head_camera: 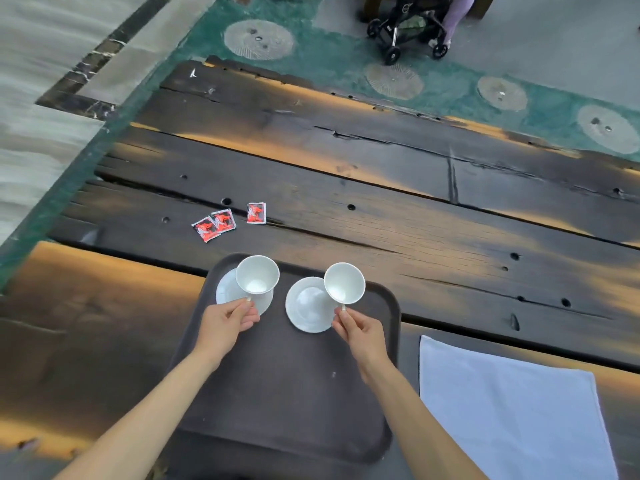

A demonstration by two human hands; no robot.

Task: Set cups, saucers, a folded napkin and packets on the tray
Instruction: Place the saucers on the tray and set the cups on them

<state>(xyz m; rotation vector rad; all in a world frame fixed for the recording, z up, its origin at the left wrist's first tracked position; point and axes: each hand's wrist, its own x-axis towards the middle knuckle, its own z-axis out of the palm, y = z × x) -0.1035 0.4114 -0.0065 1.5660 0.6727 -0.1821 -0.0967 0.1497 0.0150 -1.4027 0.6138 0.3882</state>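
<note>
A dark brown tray (284,393) lies on the wooden table in front of me. Two white saucers rest on its far half, one on the left (227,292) and one on the right (306,306). My left hand (225,322) pinches the handle of a white cup (257,274) over the left saucer. My right hand (360,332) pinches the handle of a second white cup (344,283), which hangs over the right saucer's far right edge. A white napkin (512,410) lies flat to the right of the tray. Three red packets (228,221) lie on the table beyond the tray.
The table is made of dark weathered planks (381,209) with gaps and holes. Beyond its far edge is green and grey floor, with a stroller (408,29) and a person's leg at the top.
</note>
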